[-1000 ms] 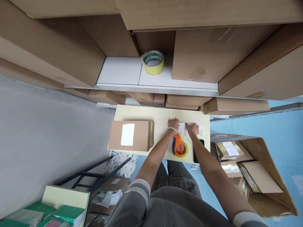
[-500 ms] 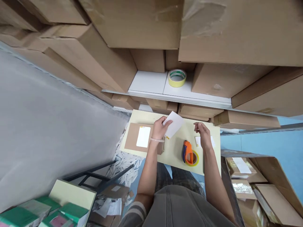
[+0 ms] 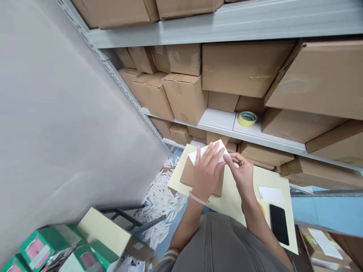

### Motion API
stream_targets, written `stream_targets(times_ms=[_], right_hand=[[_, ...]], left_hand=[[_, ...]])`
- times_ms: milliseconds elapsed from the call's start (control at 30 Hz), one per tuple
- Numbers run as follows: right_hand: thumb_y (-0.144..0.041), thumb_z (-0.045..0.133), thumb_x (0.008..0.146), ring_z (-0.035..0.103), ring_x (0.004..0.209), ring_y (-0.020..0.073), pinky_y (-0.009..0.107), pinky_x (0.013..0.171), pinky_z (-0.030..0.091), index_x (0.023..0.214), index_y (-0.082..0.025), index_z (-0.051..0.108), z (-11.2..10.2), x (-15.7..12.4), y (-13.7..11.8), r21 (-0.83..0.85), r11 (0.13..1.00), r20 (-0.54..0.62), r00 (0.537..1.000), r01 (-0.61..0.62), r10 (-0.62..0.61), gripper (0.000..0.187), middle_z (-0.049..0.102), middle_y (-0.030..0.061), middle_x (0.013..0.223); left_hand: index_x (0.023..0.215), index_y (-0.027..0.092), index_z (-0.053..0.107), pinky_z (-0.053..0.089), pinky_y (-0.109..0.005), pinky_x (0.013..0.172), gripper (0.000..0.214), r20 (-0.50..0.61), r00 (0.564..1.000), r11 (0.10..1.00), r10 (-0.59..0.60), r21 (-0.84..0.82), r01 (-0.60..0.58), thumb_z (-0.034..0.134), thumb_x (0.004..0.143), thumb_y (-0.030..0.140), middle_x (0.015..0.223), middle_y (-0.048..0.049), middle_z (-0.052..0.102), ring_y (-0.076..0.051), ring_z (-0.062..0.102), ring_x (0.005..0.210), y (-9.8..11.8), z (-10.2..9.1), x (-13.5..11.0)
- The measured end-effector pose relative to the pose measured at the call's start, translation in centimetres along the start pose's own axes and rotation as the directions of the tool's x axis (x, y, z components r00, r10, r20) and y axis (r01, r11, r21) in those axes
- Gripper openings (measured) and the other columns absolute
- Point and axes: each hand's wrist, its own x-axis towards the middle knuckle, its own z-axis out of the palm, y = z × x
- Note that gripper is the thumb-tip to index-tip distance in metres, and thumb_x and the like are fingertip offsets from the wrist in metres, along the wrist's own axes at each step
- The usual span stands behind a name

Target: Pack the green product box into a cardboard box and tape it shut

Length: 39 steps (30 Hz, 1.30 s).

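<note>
My left hand [image 3: 205,177] lies with spread fingers across a white label [image 3: 220,144]. My right hand [image 3: 241,172] pinches the label's right edge between thumb and fingers. Beneath the label is a flat brown cardboard package [image 3: 187,173] on the cream table [image 3: 176,178]; how much of the label touches it is hidden by my left hand. Another white label [image 3: 270,193] with a yellow mark lies right of my right forearm. A bit of yellow tape [image 3: 262,209] shows beside that forearm, and a black phone [image 3: 279,224] lies near the table's right edge.
Shelves with cardboard boxes [image 3: 184,96] stand ahead. A yellow tape roll [image 3: 247,122] sits on the white shelf [image 3: 218,118]. Paper strips [image 3: 161,196] cover the floor at left, near green boxes [image 3: 42,241]. Packages [image 3: 323,243] fill a carton at lower right.
The view has turned left. My right hand has moved left to take the label's edge. My left hand has gone from gripping the label to lying flat on it over the package.
</note>
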Motion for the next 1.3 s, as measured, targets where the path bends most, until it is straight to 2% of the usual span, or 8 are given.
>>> stream_targets(times_ms=[67,167,367,567,700,833,1167,1300], right_hand=[[-0.045,0.071,0.082,0.066,0.08,0.0204,0.031,0.074,0.05,0.083,-0.021,0.072,1.6,-0.6,-0.9,0.078,0.997,0.045,0.999,-0.004,0.001,0.024,0.073,0.0034,0.081],[-0.046,0.069,0.084,0.068,0.085,0.0209,0.034,0.081,0.053,0.092,-0.023,0.075,3.1,-1.4,-1.9,0.169,0.985,0.119,0.993,-0.04,0.02,0.025,0.075,0.004,0.09],[-0.044,0.068,0.087,0.065,0.088,0.0198,0.034,0.082,0.052,0.1,-0.025,0.077,4.4,-2.4,-2.6,0.212,0.971,0.301,0.953,-0.114,0.046,0.025,0.075,0.004,0.098],[-0.039,0.071,0.086,0.065,0.081,0.018,0.031,0.077,0.051,0.09,-0.025,0.075,4.8,-3.0,-2.5,0.238,0.968,0.277,0.961,-0.08,0.011,0.015,0.075,0.0028,0.088],[-0.037,0.071,0.086,0.067,0.084,0.0189,0.033,0.082,0.051,0.091,-0.025,0.073,4.5,-3.1,-2.9,0.194,0.981,0.228,0.972,0.016,-0.061,0.013,0.074,0.0022,0.087],[-0.036,0.07,0.087,0.069,0.087,0.0207,0.036,0.087,0.051,0.091,-0.025,0.072,4.2,-3.1,-3.4,0.084,0.99,0.219,0.967,0.115,-0.131,0.012,0.075,0.0025,0.089],[-0.037,0.067,0.086,0.069,0.081,0.0213,0.036,0.082,0.054,0.085,-0.025,0.073,4.1,-3.0,-3.5,-0.066,0.971,0.197,0.957,0.23,-0.213,0.013,0.075,0.0023,0.085],[-0.036,0.067,0.086,0.068,0.078,0.0209,0.036,0.08,0.053,0.084,-0.025,0.072,4.2,-3.1,-3.6,-0.11,0.958,0.154,0.957,0.266,-0.248,0.012,0.075,0.0021,0.083]], left_hand=[[0.14,0.024,0.051,0.024,-0.052,0.125,0.039,0.012,0.999,0.998,0.05,-0.027,-0.049,0.037,0.104,0.027,0.147,-0.0058,0.055,-0.02,0.044,0.143,0.0,-0.6,-0.6],[0.143,0.022,0.048,0.025,-0.052,0.125,0.042,-0.003,0.999,0.994,0.041,-0.1,-0.041,0.032,0.105,0.022,0.147,-0.0061,0.056,-0.019,0.044,0.142,-0.9,-1.3,-1.0],[0.143,0.024,0.048,0.024,-0.054,0.126,0.042,-0.04,0.999,0.973,-0.002,-0.231,-0.007,0.031,0.105,0.02,0.145,-0.0046,0.057,-0.017,0.05,0.138,-3.0,-3.1,-1.7],[0.143,0.029,0.047,0.022,-0.054,0.127,0.045,0.019,1.0,0.931,-0.015,-0.364,0.021,0.03,0.104,0.017,0.137,-0.0007,0.064,-0.015,0.061,0.125,-3.2,-4.0,-2.4],[0.143,0.031,0.049,0.02,-0.055,0.127,0.044,0.049,0.998,0.892,-0.03,-0.448,0.049,0.03,0.105,0.018,0.135,0.0001,0.065,-0.015,0.066,0.117,-3.2,-4.0,-2.5],[0.141,0.032,0.051,0.022,-0.054,0.127,0.042,0.088,0.995,0.865,-0.045,-0.494,0.083,0.031,0.105,0.022,0.131,0.0003,0.068,-0.016,0.066,0.117,-3.3,-4.4,-2.5],[0.139,0.03,0.052,0.029,-0.052,0.125,0.041,0.121,0.992,0.903,-0.031,-0.421,0.079,0.03,0.105,0.022,0.129,0.0006,0.069,-0.014,0.069,0.109,-3.4,-4.9,-2.6],[0.121,0.025,0.061,0.039,-0.048,0.119,0.03,0.043,0.996,0.908,-0.083,-0.409,0.094,0.036,0.105,0.027,0.113,-0.0008,0.074,-0.013,0.071,0.097,-3.4,-4.7,-2.6]])
